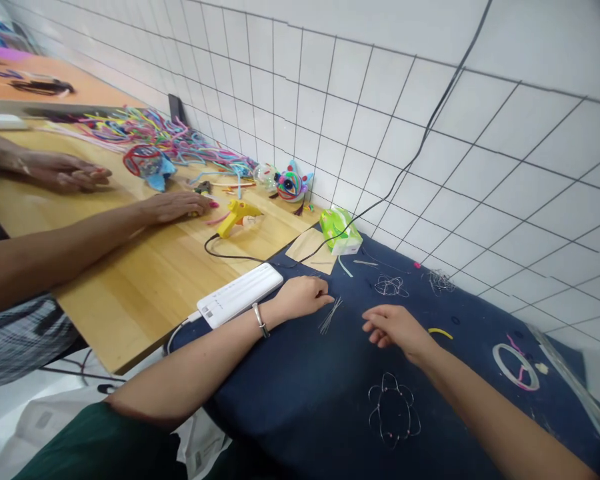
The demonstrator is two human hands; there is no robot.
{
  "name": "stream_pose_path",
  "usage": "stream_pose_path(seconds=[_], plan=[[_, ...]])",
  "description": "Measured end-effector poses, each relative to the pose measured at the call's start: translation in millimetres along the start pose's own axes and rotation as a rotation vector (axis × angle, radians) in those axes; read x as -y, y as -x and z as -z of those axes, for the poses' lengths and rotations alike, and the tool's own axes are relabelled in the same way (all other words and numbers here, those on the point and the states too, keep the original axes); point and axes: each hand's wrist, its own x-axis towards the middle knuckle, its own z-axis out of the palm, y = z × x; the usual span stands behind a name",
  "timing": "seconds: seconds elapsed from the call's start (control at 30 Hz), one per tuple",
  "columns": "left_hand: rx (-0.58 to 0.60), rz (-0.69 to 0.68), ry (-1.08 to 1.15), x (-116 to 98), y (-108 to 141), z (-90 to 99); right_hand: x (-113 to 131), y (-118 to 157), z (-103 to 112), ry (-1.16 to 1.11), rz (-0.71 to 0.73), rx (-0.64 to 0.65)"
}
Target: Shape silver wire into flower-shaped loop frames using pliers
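Note:
My left hand (304, 297), with a silver bangle (261, 321) at the wrist, is above the dark blue table cover (300, 380). Its fingers are curled closed; whatever they may hold is hidden. Just right of it lies a small bundle of thin metal wires (331, 315). Across a gap, my right hand (393, 328) has its fingers bent together, and I cannot make out anything in them. Below it lies a flower-shaped wire frame (394, 410) with small pink beads. A tangled wire piece (391, 286) lies beyond both hands.
A white power bank (240, 293) lies beside my left forearm. A yellow glue gun (234, 219), a green tissue pack (341, 231) and pipe cleaners (180, 137) are farther back. At left, another person's hands (173, 207) rest over the wooden table (130, 287). A white ring (515, 367) lies right.

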Motion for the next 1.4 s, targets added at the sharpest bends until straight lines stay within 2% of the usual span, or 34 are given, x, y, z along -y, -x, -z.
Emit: stream_pose_path(seconds=[0.13,0.2,0.3,0.4,0.57,0.67,0.77,0.93,1.0,1.23,1.4], plan=[[0.054,-0.026,-0.064,-16.6,5.0,-11.7,-34.6,30.5,36.2,0.100,0.012,-0.080],[0.068,-0.033,-0.089,-24.1,6.7,-16.8,-56.8,44.3,49.0,0.230,0.018,-0.110],[0.085,-0.025,-0.114,-30.8,6.7,-20.0,-85.9,61.0,59.4,0.276,0.048,-0.103],[0.107,-0.013,-0.142,-33.2,4.5,-19.3,-102.2,72.2,61.1,0.301,0.105,-0.120],[0.143,-0.023,-0.168,-36.2,1.0,-14.3,-106.5,78.1,56.2,0.404,0.229,-0.144],[0.144,-0.030,-0.176,-46.3,0.2,-8.9,-104.8,77.7,52.4,0.481,0.264,-0.128],[0.132,-0.068,-0.137,-69.3,3.1,-4.9,-102.9,78.8,48.1,0.584,0.275,-0.085],[0.370,-0.325,0.042,-119.9,18.4,-11.4,-103.3,83.4,40.4,0.807,0.325,-0.110],[0.413,-0.359,0.058,-134.3,23.9,-18.0,-105.8,84.0,38.2,0.846,0.337,-0.120],[0.426,-0.337,0.081,-153.1,30.8,-39.0,-114.6,83.7,35.5,0.806,0.394,-0.145],[0.463,-0.339,0.155,-154.0,32.4,-43.8,-113.8,83.5,47.7,0.666,0.436,-0.065]])
